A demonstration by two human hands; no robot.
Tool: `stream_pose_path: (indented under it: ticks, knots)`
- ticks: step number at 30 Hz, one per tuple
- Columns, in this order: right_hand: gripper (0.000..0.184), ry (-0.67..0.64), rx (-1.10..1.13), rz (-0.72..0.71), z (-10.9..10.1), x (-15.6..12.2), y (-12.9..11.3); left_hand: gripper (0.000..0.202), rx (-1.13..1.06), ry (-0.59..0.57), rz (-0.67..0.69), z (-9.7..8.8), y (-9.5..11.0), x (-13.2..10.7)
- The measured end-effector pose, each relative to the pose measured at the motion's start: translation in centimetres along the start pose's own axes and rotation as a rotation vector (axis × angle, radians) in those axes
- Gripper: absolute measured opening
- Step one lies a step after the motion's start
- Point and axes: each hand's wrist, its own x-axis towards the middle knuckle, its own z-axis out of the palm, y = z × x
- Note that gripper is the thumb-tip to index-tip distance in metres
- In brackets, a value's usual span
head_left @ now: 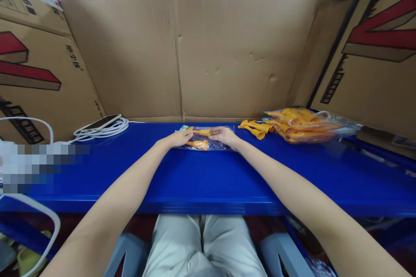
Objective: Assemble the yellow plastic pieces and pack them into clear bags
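Note:
A clear plastic bag (216, 144) with a small coloured label lies flat near the back of the blue table. On it are two orange-yellow plastic horn-shaped pieces, an upper horn piece (202, 132) and a lower horn piece (199, 143), both with flared ends to the right. My left hand (178, 138) is closed around the upper piece's narrow end, over the bag's left side. At its flared end, my right hand (224, 134) pinches the same piece. Whether the pieces lie inside the bag or on top, I cannot tell.
Several loose orange horn pieces (256, 129) lie to the right, beside a stuffed plastic bag (302, 127) of more. A phone (102, 123) rests on a coiled white cable (112, 132) at the left. Cardboard (227, 60) walls the blue table (208, 177) at back and sides.

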Motion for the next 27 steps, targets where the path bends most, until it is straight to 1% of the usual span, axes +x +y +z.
stream_pose_path:
  ticks: [3,8,15,17,19,23,25,27]
  knots:
    - [0.031,-0.012,0.014,0.024,0.2,-0.2,-0.3,0.049,0.076,-0.014,-0.027,0.1,0.4,-0.1]
    - [0.029,-0.056,0.004,0.018,0.1,-0.2,-0.4,0.05,0.086,0.04,0.056,0.7,0.6,0.5]
    - [0.039,-0.11,0.072,-0.007,0.1,0.4,0.4,0.057,0.037,0.104,0.132,2.0,0.7,1.3]
    - [0.04,-0.102,0.072,0.005,0.2,0.3,0.3,0.058,0.031,0.087,0.127,2.2,0.6,1.5]
    - [0.039,-0.093,0.057,0.011,0.3,0.1,0.2,0.058,0.021,0.045,0.115,2.3,0.4,1.7]
    - [0.029,-0.077,0.008,0.008,0.3,-0.4,-0.5,0.06,0.013,-0.055,0.102,1.9,0.0,2.0]
    - [0.023,-0.043,-0.033,-0.002,0.1,-0.3,-0.8,0.061,0.021,-0.081,0.103,1.6,-0.3,2.1]
    - [0.02,0.015,-0.1,-0.013,-0.5,0.0,-1.1,0.061,0.038,-0.09,0.098,1.3,-1.1,2.1]
